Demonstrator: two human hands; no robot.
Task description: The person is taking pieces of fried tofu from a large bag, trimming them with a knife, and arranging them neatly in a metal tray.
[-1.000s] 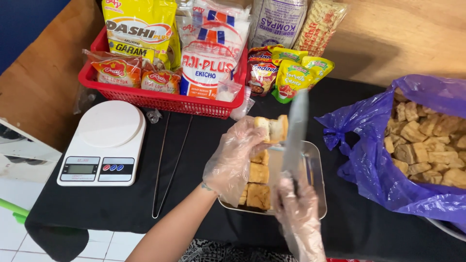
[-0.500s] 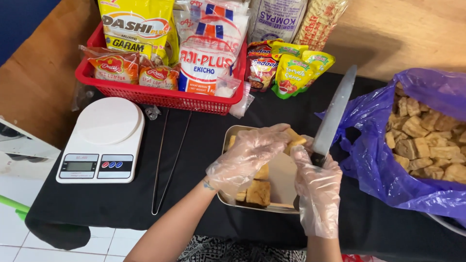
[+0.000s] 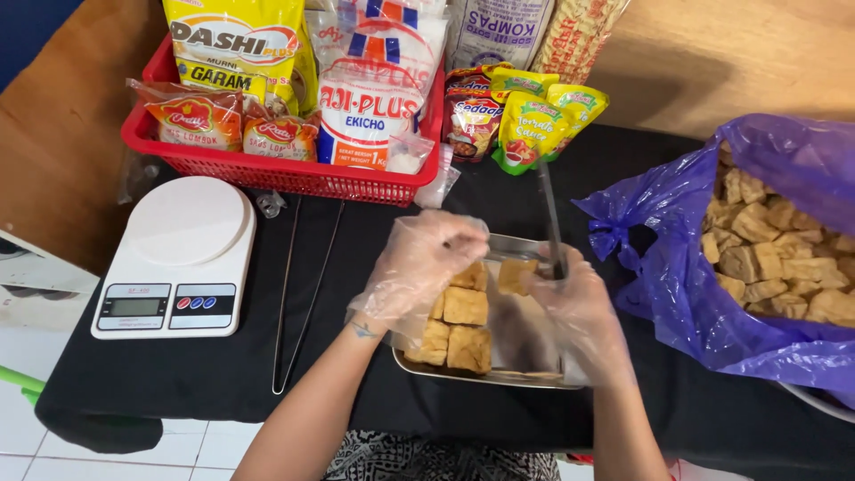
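Two gloved hands over the tray (image 3: 525, 379): right hand (image 3: 583, 312) gripping knife (image 3: 549, 214), left hand (image 3: 419, 267) on tofu (image 3: 465, 305).

A black-draped counter (image 3: 178, 374) stood against a wooden wall (image 3: 730, 62) (evenly lit); white floor tiles (image 3: 27, 445) showed below, left of the hands.

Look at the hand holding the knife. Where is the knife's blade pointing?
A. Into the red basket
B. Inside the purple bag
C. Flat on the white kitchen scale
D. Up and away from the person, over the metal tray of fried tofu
D: the right hand grips the knife with its blade rising up and away above the metal tray of fried tofu pieces, beside the left hand.
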